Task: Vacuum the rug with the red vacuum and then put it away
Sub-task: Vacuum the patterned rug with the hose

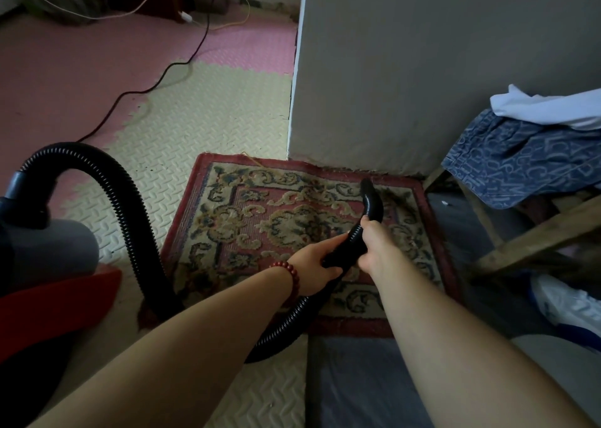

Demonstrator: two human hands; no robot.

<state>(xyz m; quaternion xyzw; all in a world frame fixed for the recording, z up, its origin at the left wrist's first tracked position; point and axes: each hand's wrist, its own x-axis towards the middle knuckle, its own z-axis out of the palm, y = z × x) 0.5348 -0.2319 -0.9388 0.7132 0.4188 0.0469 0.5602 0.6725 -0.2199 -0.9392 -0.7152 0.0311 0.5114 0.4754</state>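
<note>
Red canister vacuum (pixel 48 297) with grey top, parked at eight o'clock on cream embossed foam floor tiles (pixel 211 118), just beside the rug's left edge. Black ribbed hose (pixel 130 200) arching up from the canister's top, down past the rug's seven o'clock corner, then looping across the near border and up into both hands. Smooth black nozzle end (pixel 369 193) angled down toward the one o'clock corner of the red-bordered, floral-patterned rug (pixel 260 226), close to the foot of a grey wall (pixel 422 69).

Left hand (pixel 315 265), red bead bracelet (pixel 291 276) at the wrist, fingers wrapped round the hose lower down. Right hand (pixel 374 242) just ahead of it, fingers clenched round the hose where the ribs meet the nozzle. Both hands over the rug's middle.

Thin black power cord (pixel 156 79) snaking toward eleven o'clock across the cream tiles and onto pink foam tiles (pixel 81 63). At three o'clock, blue letter-patterned cloth (pixel 520 161) and white cloth (pixel 546 108) draped over a rough wooden frame (pixel 536 235). Below that, at four o'clock, a white shoe (pixel 569 304). Grey mat (pixel 357 379) at six o'clock, butting the rug's near edge.
</note>
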